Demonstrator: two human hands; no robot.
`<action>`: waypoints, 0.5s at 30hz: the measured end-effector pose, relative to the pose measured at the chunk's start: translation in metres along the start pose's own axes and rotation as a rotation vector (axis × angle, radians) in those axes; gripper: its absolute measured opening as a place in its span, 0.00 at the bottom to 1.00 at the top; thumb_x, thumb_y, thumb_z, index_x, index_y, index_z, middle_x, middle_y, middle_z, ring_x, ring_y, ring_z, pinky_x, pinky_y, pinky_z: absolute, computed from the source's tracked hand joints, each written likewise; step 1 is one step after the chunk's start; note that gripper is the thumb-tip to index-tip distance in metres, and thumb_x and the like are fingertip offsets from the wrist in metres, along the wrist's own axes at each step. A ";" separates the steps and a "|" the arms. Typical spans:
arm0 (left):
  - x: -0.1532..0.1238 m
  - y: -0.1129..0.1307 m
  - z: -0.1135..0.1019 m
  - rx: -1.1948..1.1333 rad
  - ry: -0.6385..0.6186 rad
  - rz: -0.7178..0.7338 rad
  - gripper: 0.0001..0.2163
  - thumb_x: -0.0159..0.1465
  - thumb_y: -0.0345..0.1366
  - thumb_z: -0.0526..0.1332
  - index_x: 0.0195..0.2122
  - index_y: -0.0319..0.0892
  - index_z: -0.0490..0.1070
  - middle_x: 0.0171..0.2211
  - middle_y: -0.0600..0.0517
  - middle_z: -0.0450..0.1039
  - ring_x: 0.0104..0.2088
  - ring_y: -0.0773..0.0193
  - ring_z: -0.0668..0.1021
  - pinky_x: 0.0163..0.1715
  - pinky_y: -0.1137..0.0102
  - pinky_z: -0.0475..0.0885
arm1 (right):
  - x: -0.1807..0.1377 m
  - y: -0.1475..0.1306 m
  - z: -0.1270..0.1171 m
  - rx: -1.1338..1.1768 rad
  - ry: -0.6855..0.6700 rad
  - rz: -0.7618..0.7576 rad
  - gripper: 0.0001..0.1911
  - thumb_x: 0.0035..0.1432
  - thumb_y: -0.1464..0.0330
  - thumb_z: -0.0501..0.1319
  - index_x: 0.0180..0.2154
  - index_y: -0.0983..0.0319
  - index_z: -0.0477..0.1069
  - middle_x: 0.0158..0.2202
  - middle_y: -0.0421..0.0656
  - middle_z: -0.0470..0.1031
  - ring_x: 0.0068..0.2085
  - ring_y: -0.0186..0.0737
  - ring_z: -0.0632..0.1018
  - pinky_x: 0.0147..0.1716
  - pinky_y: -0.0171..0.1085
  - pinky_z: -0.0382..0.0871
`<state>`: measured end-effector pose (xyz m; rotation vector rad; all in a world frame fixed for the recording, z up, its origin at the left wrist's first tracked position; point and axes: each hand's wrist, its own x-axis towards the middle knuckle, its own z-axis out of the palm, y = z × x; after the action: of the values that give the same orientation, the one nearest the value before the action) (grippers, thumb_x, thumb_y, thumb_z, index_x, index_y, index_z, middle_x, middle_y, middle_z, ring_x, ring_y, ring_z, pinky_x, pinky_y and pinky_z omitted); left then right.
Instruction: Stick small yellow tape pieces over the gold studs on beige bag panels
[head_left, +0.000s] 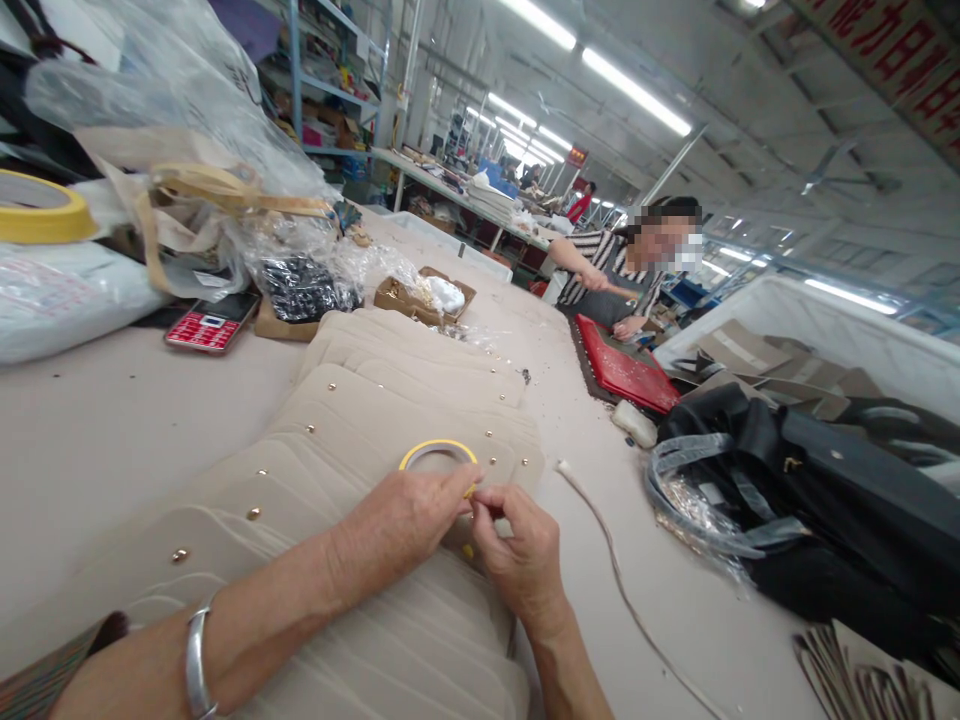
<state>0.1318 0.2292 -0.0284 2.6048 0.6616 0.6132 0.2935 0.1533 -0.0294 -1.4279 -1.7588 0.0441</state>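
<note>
My left hand (420, 515) is closed around a thin roll of yellow tape (439, 446), whose upper rim arches above the fingers. Close beside it, my right hand (517, 545) pinches thumb and forefinger together at the tape's edge, where a bit of yellow shows. Both hands are over layered beige panels (390, 400) dotted with small gold studs (255, 513). A small yellow spot (468, 551) shows on the panel just below the fingers. What lies under the left palm is hidden.
A red-keyed phone (212, 323) and a cardboard tray of small parts (424, 297) lie beyond the panels. Across the table a person (630, 265) holds a hammer over a red board (622, 365). Black bags (817, 480) and a cord (611, 560) are at right.
</note>
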 end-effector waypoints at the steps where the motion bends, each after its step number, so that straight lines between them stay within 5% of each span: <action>1: 0.001 -0.001 0.000 0.005 -0.004 -0.006 0.08 0.69 0.31 0.52 0.48 0.41 0.64 0.36 0.49 0.77 0.34 0.59 0.79 0.30 0.69 0.69 | 0.000 0.000 0.001 -0.029 0.027 -0.005 0.09 0.57 0.77 0.56 0.32 0.63 0.73 0.27 0.42 0.76 0.27 0.34 0.75 0.30 0.32 0.69; 7: 0.004 0.001 -0.005 0.054 -0.006 0.025 0.07 0.68 0.28 0.51 0.35 0.42 0.66 0.31 0.53 0.72 0.32 0.61 0.74 0.31 0.69 0.66 | 0.001 -0.014 0.002 -0.065 0.088 0.098 0.08 0.55 0.74 0.57 0.30 0.63 0.75 0.24 0.41 0.76 0.25 0.34 0.75 0.28 0.32 0.68; 15: 0.000 0.013 -0.007 0.175 0.086 0.082 0.09 0.67 0.27 0.50 0.33 0.42 0.66 0.29 0.51 0.71 0.30 0.61 0.72 0.29 0.68 0.64 | 0.003 0.001 -0.003 0.522 0.096 0.917 0.12 0.47 0.61 0.66 0.25 0.64 0.72 0.15 0.36 0.70 0.15 0.31 0.69 0.17 0.30 0.63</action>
<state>0.1328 0.2204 -0.0168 2.7922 0.6645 0.7259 0.2960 0.1550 -0.0264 -1.6578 -0.7946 0.8332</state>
